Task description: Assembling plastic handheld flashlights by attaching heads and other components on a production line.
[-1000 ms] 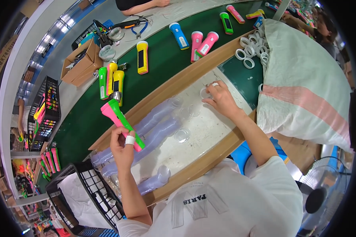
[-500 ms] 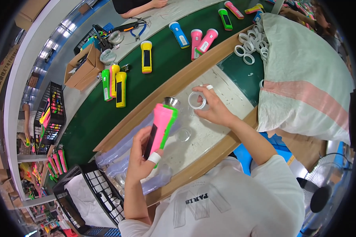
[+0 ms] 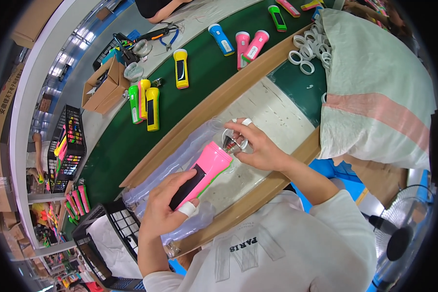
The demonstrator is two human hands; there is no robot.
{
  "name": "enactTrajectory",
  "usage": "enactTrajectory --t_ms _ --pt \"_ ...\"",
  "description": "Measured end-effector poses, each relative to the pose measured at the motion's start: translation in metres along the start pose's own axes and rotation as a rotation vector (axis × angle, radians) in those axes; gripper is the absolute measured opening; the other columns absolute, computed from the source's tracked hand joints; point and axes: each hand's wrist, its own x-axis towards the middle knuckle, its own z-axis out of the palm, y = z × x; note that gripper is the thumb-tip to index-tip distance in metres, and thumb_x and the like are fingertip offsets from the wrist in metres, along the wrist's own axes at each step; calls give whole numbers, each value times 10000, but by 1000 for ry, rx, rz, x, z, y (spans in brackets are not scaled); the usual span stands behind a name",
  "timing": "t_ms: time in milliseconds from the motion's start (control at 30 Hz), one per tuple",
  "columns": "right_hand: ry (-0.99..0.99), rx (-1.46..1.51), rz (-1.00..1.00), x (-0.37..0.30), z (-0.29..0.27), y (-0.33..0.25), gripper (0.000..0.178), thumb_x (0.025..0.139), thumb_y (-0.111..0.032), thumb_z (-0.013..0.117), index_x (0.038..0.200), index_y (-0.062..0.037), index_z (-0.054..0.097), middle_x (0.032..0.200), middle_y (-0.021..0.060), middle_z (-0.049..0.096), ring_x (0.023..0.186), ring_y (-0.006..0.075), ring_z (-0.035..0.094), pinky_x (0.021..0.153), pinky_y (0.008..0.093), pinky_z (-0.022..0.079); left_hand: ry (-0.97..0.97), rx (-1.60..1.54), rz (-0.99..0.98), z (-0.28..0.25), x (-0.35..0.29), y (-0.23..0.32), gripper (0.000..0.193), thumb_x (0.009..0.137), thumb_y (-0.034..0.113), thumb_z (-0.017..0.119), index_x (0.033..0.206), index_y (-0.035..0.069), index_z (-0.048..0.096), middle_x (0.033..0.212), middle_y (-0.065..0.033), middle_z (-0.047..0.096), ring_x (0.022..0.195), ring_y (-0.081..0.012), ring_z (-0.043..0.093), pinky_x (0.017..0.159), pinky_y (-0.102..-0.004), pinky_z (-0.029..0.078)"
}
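My left hand [image 3: 161, 204] is wrapped round a pink and green flashlight [image 3: 213, 163] with a dark panel on its side. The flashlight tilts up to the right, its wide end open. Just off that open end, my right hand [image 3: 259, 147] pinches a shiny reflector cup [image 3: 229, 141], partly covered by the fingers. A white rim shows between the same fingers, probably the ring. White tape wraps a finger on each hand. Below the hands lie nested clear plastic lenses [image 3: 180, 151] in long rows on the pale work board [image 3: 272, 109].
Several flashlights, including a yellow one [image 3: 181, 69] and a blue one [image 3: 221, 40], lie on the green belt [image 3: 117, 146] past a wooden rail. White rings [image 3: 306, 67] pile beside a large woven sack [image 3: 374, 73]. A black crate [image 3: 124, 233] stands lower left; a fan [image 3: 399, 238] lower right.
My right hand has moved left to the flashlight's end and now grips the reflector, which was at that end before. My left hand has lowered and tilted the flashlight further right.
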Motion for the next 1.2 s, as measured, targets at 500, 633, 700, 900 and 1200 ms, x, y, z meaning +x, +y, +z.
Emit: enactTrajectory --t_ms 500,633,700,900,1200 --pt "-18 -145 -30 -11 -24 -6 499 716 -143 795 1137 -17 558 1127 192 607 1089 380 584 908 411 487 -125 140 35 -10 47 23 501 757 78 701 1242 47 574 1009 -167 656 855 -319 650 767 -352 507" --pt "-116 -265 -91 -10 -30 -23 524 726 -146 787 1164 -23 528 1135 197 602 1099 390 577 908 420 486 -124 270 58 -9 42 29 462 722 91 715 1167 15 615 1007 -179 669 883 -331 656 780 -367 516" --pt "-251 -341 -64 -9 -30 -39 632 732 -139 776 1269 -28 462 1160 205 586 1068 393 585 895 436 485 -183 326 142 -6 42 28 470 690 104 719 1140 4 628 1039 -194 668 903 -360 649 790 -401 521" --pt "-331 -201 -271 -14 -34 -49 730 739 -202 787 1352 -28 430 1154 207 558 986 365 577 873 421 484 -232 -153 -55 -2 20 0 494 723 55 723 1203 4 618 1053 -161 682 909 -257 672 793 -325 506" --pt "30 381 81 -15 5 -46 284 961 -237 475 1013 -10 636 925 125 620 848 258 619 791 365 513 -38 155 200 38 14 9 534 660 41 744 1185 71 651 1124 -153 661 869 -228 653 722 -318 538"
